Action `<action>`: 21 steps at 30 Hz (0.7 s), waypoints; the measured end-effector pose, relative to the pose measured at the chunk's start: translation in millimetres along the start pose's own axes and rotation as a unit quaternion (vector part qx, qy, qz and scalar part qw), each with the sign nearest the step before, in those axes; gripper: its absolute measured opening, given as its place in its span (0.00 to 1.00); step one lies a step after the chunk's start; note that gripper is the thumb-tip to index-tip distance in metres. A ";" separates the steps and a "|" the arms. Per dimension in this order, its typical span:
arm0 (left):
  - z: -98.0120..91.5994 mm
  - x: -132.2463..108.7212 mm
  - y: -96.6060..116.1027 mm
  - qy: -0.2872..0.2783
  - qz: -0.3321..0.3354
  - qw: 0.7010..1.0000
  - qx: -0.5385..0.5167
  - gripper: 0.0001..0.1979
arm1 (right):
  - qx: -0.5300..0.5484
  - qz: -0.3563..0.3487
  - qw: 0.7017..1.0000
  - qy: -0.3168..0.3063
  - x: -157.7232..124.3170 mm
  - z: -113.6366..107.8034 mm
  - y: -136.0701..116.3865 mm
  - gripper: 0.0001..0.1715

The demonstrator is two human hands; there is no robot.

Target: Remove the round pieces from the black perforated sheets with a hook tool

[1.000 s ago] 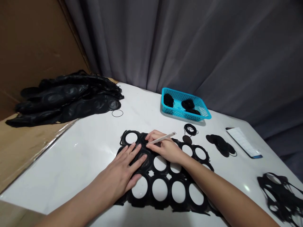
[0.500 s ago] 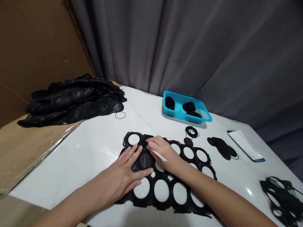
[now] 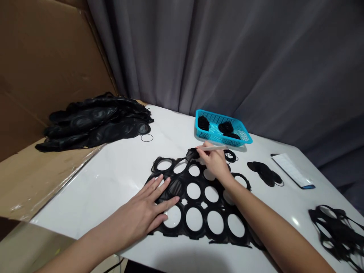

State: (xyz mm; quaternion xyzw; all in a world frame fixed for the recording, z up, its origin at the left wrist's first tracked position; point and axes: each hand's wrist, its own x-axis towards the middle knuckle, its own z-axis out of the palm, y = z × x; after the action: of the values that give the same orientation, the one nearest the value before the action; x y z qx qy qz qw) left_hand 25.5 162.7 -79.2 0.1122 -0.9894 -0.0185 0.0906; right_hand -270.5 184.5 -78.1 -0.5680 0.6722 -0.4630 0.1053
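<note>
A black sheet with rows of round holes [image 3: 203,204] lies flat on the white table. My left hand [image 3: 145,206] rests on its left part, palm down with fingers spread, beside a hole still filled by a dark, see-through disc [image 3: 175,187]. Above the sheet's far edge, my right hand [image 3: 214,161] is closed, pinching a thin black round piece [image 3: 192,153] at its fingertips. A slim white tool [image 3: 214,148] also sits in that hand, pointing right; its exact kind is unclear.
A blue basket [image 3: 222,142] holding black bundles stands at the back. Black sheets [image 3: 96,123] are piled at the left by cardboard [image 3: 51,68]. To the right lie a black ring coil [image 3: 230,156], dark discs [image 3: 265,173], a phone-like slab with paper [image 3: 292,170] and black scraps [image 3: 338,231].
My right hand has moved up and right, lifting the black round piece out of a far-row hole, which now shows white. My left hand has stayed nearly in place on the sheet.
</note>
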 end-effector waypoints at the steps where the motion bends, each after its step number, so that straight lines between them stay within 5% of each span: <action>1: 0.5 -1.4 0.2 -0.003 -0.002 1.000 0.002 0.24 | -0.011 0.009 1.000 0.015 1.7 -1.2 2.9 0.13; 9: -1.5 -0.9 -1.6 -0.018 0.007 1.000 0.010 0.24 | 0.002 -0.032 0.999 0.021 -2.9 -6.7 -3.3 0.10; 15: -4.1 -2.6 0.1 -0.014 0.003 1.000 0.002 0.24 | 0.083 -0.150 0.966 -0.195 -57.7 9.1 -39.3 0.07; 21: -2.8 -3.9 0.0 -0.033 0.007 0.999 0.019 0.25 | 0.150 -0.091 0.953 -0.246 -72.5 16.4 -40.0 0.12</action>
State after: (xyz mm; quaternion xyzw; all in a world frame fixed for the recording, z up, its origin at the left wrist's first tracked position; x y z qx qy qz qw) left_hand 29.8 163.6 -77.1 0.1066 -0.9927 -0.0031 0.0555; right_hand -208.8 241.6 -85.3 -0.7005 0.4936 -0.4122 0.3093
